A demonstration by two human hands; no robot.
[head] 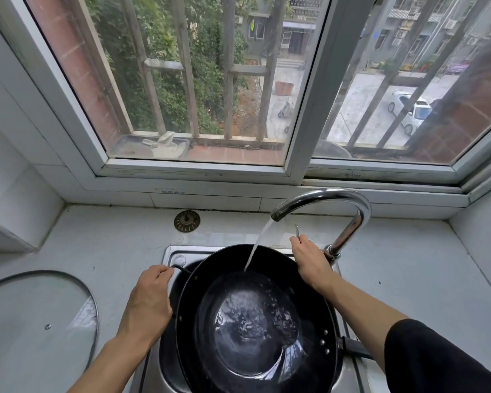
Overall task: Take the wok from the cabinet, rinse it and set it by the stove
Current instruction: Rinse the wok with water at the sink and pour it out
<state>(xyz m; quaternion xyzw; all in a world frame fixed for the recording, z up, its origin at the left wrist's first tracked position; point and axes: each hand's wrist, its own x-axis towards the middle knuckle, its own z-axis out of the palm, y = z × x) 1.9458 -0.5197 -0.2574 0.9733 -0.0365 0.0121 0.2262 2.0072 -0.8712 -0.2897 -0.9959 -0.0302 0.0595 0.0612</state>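
A black wok (255,319) rests in the steel sink (170,255), holding a pool of water. Water runs from the chrome faucet (332,199) onto the wok's far wall. My left hand (148,302) grips the wok's small loop handle at its left rim. My right hand (309,259) is curled around the thin faucet lever beside the faucet's base. The wok's long handle (355,348) points right, passing under my right forearm.
A glass lid (37,321) lies on the white counter at the left. A metal sink strainer (186,221) sits on the counter behind the sink. A window with bars spans the wall behind. White tiled walls close in at both sides.
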